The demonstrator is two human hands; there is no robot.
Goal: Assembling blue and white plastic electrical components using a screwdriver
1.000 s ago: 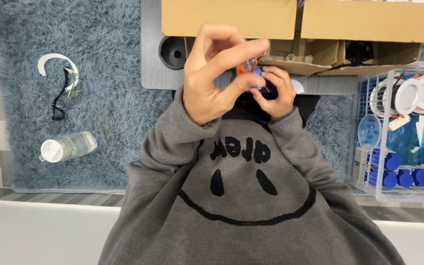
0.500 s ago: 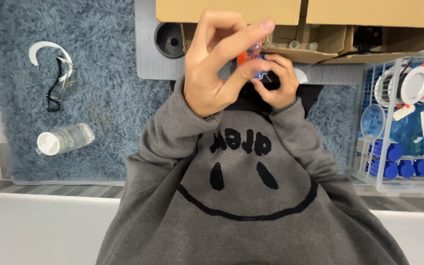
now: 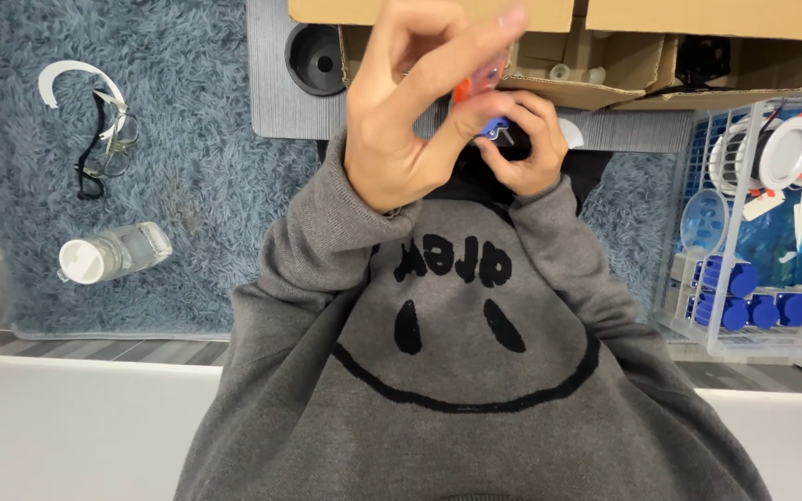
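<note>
The left hand (image 3: pixel 420 121) pinched a small orange plastic piece (image 3: pixel 468 88) between fingertips. Just beside it, the right hand (image 3: pixel 526 148) gripped a small blue plastic part (image 3: pixel 494 127), above the grey sweatshirt (image 3: pixel 457 371).

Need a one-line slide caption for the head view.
Left hand and right hand pinch a small orange-and-blue part above a grey sweater, cardboard boxes beyond.

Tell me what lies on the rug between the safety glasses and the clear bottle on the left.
Nothing: in the head view, only bare blue shag rug separates the safety glasses from the clear bottle lying on its side below them.
</note>
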